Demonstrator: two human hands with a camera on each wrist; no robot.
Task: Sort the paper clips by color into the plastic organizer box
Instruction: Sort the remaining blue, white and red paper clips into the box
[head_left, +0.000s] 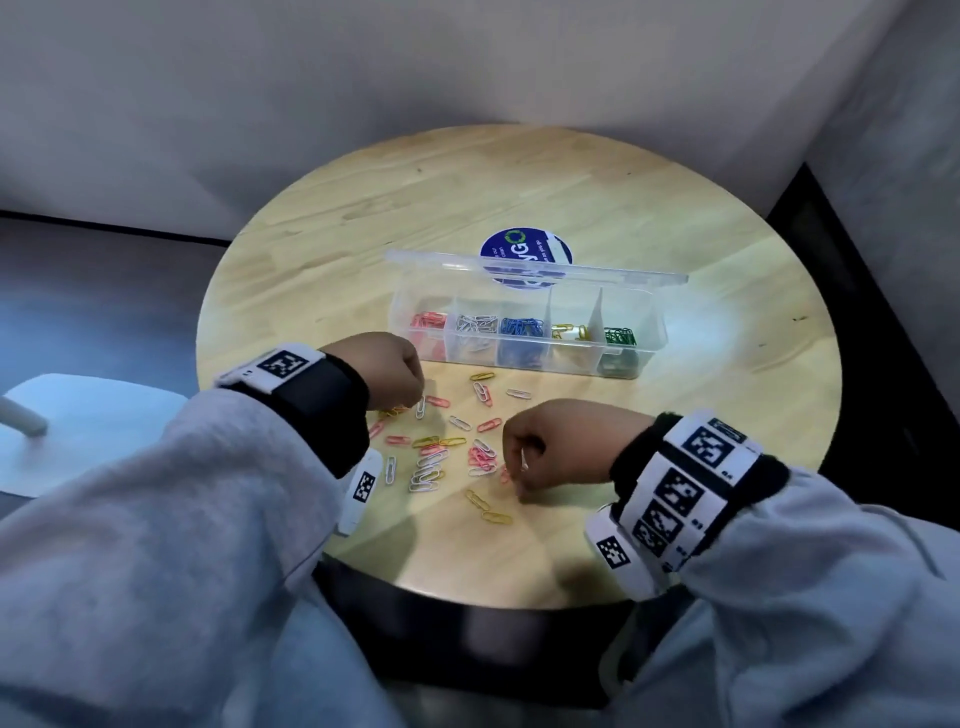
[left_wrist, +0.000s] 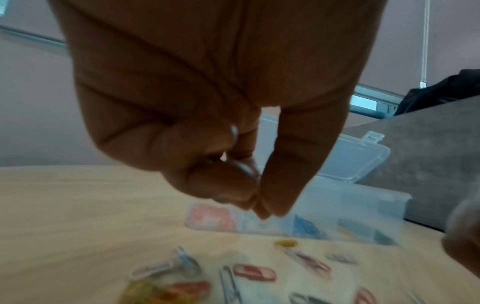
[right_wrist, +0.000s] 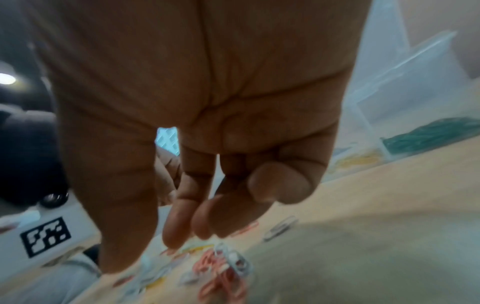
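Loose pink, white and yellow paper clips (head_left: 441, 447) lie scattered on the round wooden table (head_left: 519, 182). Behind them stands the clear organizer box (head_left: 661, 332), lid (head_left: 535, 270) open; its compartments hold pink, white, blue, yellow and green clips, from left to right. My left hand (head_left: 415, 402) hangs over the left edge of the pile. In the left wrist view this left hand (left_wrist: 262, 211) has thumb and forefinger pressed together, and white clips (left_wrist: 249, 169) sit in its curled fingers. My right hand (head_left: 519, 475) is at the pile's right edge and grips a white clip (head_left: 524, 460).
A round blue sticker (head_left: 524, 244) shows on the table behind the box. A white seat (head_left: 78, 415) stands at the left, below table height. Grey walls close in behind and to the right. The table's near edge (head_left: 467, 597) is just in front of my sleeves.
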